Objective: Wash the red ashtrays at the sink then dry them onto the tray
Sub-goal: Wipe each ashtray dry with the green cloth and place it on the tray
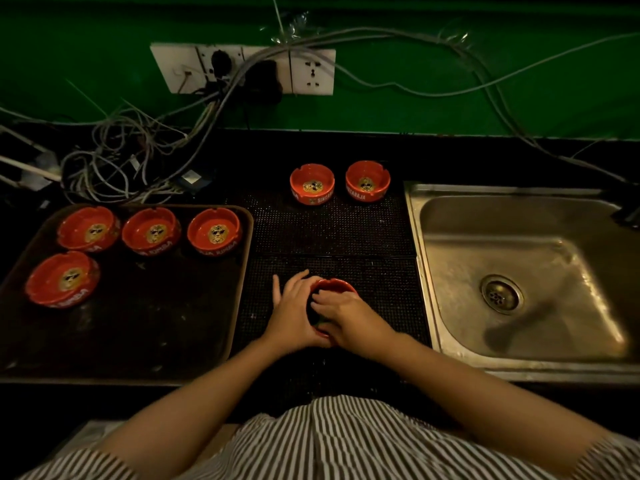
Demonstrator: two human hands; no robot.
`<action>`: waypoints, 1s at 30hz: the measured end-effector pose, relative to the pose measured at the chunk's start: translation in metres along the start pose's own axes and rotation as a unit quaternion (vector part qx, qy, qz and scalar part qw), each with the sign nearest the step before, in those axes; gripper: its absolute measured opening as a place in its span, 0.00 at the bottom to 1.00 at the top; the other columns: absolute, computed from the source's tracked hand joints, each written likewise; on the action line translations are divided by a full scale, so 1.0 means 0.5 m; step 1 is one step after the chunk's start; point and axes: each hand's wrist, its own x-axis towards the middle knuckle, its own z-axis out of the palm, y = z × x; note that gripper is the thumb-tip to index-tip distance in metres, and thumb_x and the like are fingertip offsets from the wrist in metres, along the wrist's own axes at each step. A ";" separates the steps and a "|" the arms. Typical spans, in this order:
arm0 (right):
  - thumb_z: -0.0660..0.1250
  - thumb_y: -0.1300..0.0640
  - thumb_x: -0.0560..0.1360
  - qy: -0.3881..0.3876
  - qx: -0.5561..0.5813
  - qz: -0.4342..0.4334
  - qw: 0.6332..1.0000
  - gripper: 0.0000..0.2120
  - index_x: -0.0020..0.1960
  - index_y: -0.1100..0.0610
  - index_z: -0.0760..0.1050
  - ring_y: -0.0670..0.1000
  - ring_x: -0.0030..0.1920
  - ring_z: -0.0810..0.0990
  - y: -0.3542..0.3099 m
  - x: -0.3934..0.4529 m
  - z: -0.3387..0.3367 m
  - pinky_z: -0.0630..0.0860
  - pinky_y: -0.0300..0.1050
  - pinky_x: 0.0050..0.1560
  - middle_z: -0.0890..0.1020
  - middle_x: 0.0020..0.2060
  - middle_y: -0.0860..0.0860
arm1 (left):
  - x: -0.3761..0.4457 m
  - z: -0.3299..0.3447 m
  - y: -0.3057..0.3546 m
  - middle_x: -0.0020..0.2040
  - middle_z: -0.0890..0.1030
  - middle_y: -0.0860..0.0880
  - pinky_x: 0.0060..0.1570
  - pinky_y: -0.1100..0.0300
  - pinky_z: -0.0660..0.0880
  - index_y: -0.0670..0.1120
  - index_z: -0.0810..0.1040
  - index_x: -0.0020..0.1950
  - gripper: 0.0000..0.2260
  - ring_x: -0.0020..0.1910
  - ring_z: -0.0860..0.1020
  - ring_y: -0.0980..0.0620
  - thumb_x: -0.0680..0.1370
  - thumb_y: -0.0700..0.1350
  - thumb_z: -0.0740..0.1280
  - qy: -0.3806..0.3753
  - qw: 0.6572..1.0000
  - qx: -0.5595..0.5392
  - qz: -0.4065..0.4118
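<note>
Dark counter under me. At frame centre my left hand (294, 308) cups a red ashtray (334, 286) on the black mat (332, 233); my right hand (348, 315) reaches into it, holding something I cannot make out. Four ashtrays sit on the tray (173, 323) left, two more (311, 183) above centre, the sink (519, 271) right.

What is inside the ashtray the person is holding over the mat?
The right hand has its fingers reaching into the held ashtray, which the left hand cups from the side. Something dark shows beneath the fingers, too dim to identify. The bowl's bottom is covered by both hands.
</note>
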 end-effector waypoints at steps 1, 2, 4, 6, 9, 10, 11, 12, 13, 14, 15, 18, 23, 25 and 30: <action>0.71 0.60 0.72 -0.039 0.009 -0.026 0.999 0.17 0.60 0.62 0.80 0.55 0.66 0.74 0.011 0.002 -0.017 0.67 0.54 0.69 0.79 0.62 0.58 | 0.013 -0.017 -0.010 0.71 0.69 0.52 0.73 0.40 0.32 0.47 0.66 0.73 0.50 0.77 0.55 0.53 0.56 0.65 0.78 -0.046 0.999 0.005 0.028; 0.70 0.60 0.73 -0.086 0.016 -0.042 0.995 0.17 0.61 0.61 0.79 0.54 0.67 0.73 0.020 0.005 -0.035 0.64 0.52 0.70 0.79 0.63 0.57 | 0.027 -0.032 -0.016 0.72 0.68 0.54 0.73 0.38 0.33 0.48 0.65 0.74 0.52 0.78 0.53 0.54 0.55 0.67 0.78 -0.083 0.995 0.014 0.054; 0.69 0.59 0.74 -0.149 0.000 -0.063 0.987 0.16 0.62 0.59 0.79 0.52 0.66 0.75 0.032 0.012 -0.066 0.66 0.49 0.70 0.80 0.62 0.55 | 0.049 -0.052 -0.020 0.74 0.65 0.55 0.73 0.38 0.33 0.50 0.62 0.76 0.54 0.78 0.48 0.55 0.56 0.68 0.78 -0.139 0.986 0.021 0.087; 0.68 0.58 0.73 -0.156 -0.033 -0.069 0.985 0.12 0.57 0.56 0.81 0.52 0.57 0.79 0.037 0.016 -0.092 0.73 0.50 0.61 0.83 0.54 0.51 | 0.065 -0.067 -0.019 0.77 0.60 0.54 0.73 0.40 0.32 0.53 0.58 0.78 0.54 0.79 0.41 0.53 0.58 0.66 0.78 -0.177 0.979 0.029 0.096; 0.67 0.56 0.74 -0.081 -0.006 -0.013 0.997 0.07 0.50 0.54 0.81 0.47 0.46 0.80 0.050 -0.008 -0.130 0.76 0.45 0.52 0.83 0.45 0.47 | 0.077 -0.082 -0.004 0.80 0.47 0.50 0.74 0.41 0.36 0.54 0.48 0.80 0.57 0.78 0.35 0.50 0.60 0.64 0.78 -0.212 0.968 0.100 0.089; 0.67 0.56 0.75 -0.042 0.019 0.022 0.999 0.07 0.51 0.53 0.82 0.45 0.46 0.80 0.061 -0.024 -0.137 0.76 0.41 0.51 0.83 0.45 0.46 | 0.076 -0.084 0.005 0.80 0.45 0.49 0.75 0.40 0.40 0.53 0.45 0.80 0.59 0.78 0.37 0.48 0.60 0.64 0.78 -0.216 0.964 0.127 0.084; 0.66 0.56 0.76 0.011 0.039 0.055 0.998 0.07 0.51 0.54 0.81 0.45 0.46 0.80 0.072 -0.043 -0.140 0.76 0.40 0.49 0.83 0.45 0.46 | 0.074 -0.084 0.017 0.79 0.46 0.48 0.76 0.40 0.45 0.52 0.44 0.80 0.60 0.78 0.40 0.47 0.60 0.65 0.77 -0.215 0.962 0.149 0.082; 0.65 0.58 0.77 0.075 0.051 0.089 0.992 0.07 0.51 0.55 0.81 0.46 0.44 0.80 0.083 -0.062 -0.137 0.77 0.42 0.48 0.83 0.44 0.47 | 0.072 -0.082 0.029 0.79 0.48 0.47 0.75 0.41 0.49 0.52 0.42 0.80 0.60 0.78 0.45 0.47 0.60 0.66 0.76 -0.213 0.960 0.164 0.083; 0.65 0.60 0.77 0.138 0.055 0.123 0.981 0.06 0.49 0.56 0.81 0.47 0.43 0.81 0.095 -0.080 -0.126 0.78 0.45 0.46 0.83 0.43 0.47 | 0.072 -0.079 0.042 0.78 0.51 0.47 0.75 0.42 0.51 0.53 0.42 0.80 0.60 0.77 0.49 0.46 0.60 0.68 0.76 -0.215 0.957 0.173 0.084; 0.65 0.62 0.76 0.187 0.054 0.154 0.969 0.06 0.48 0.57 0.81 0.48 0.42 0.81 0.106 -0.096 -0.111 0.78 0.47 0.45 0.83 0.42 0.48 | 0.074 -0.075 0.055 0.76 0.54 0.47 0.74 0.44 0.54 0.53 0.43 0.80 0.60 0.75 0.53 0.46 0.60 0.69 0.75 -0.219 0.955 0.182 0.083; 0.65 0.60 0.76 0.212 0.048 0.177 0.960 0.06 0.49 0.56 0.81 0.50 0.44 0.81 0.116 -0.112 -0.092 0.77 0.48 0.47 0.83 0.44 0.48 | 0.078 -0.069 0.067 0.74 0.57 0.46 0.72 0.45 0.57 0.54 0.45 0.80 0.58 0.73 0.56 0.45 0.61 0.68 0.76 -0.222 0.952 0.195 0.081; 0.64 0.42 0.75 0.166 -0.055 0.217 0.960 0.23 0.66 0.52 0.75 0.52 0.61 0.75 0.125 -0.152 -0.025 0.69 0.52 0.60 0.79 0.62 0.49 | 0.100 -0.057 0.096 0.70 0.61 0.45 0.67 0.44 0.64 0.54 0.54 0.77 0.54 0.69 0.60 0.44 0.58 0.61 0.79 -0.223 0.947 0.223 0.057; 0.64 0.33 0.71 0.181 -0.089 0.221 0.954 0.34 0.69 0.54 0.71 0.57 0.76 0.58 0.129 -0.151 0.007 0.60 0.59 0.73 0.65 0.74 0.55 | 0.132 -0.054 0.113 0.67 0.63 0.48 0.66 0.44 0.67 0.54 0.58 0.72 0.49 0.67 0.62 0.46 0.58 0.55 0.82 -0.157 0.985 0.071 -0.016; 0.64 0.31 0.70 0.154 -0.117 0.227 0.955 0.36 0.68 0.56 0.72 0.57 0.77 0.56 0.128 -0.140 0.005 0.58 0.60 0.74 0.63 0.75 0.56 | 0.139 -0.053 0.115 0.66 0.64 0.50 0.66 0.53 0.67 0.53 0.60 0.70 0.48 0.68 0.63 0.49 0.58 0.53 0.83 -0.098 0.993 -0.054 -0.036; 0.71 0.48 0.72 0.154 -0.041 0.223 0.962 0.31 0.71 0.57 0.68 0.56 0.73 0.64 0.121 -0.142 0.011 0.64 0.56 0.72 0.67 0.73 0.56 | 0.104 -0.017 0.099 0.67 0.69 0.53 0.65 0.52 0.73 0.56 0.60 0.67 0.46 0.65 0.72 0.56 0.58 0.57 0.83 -0.027 0.968 -0.240 -0.074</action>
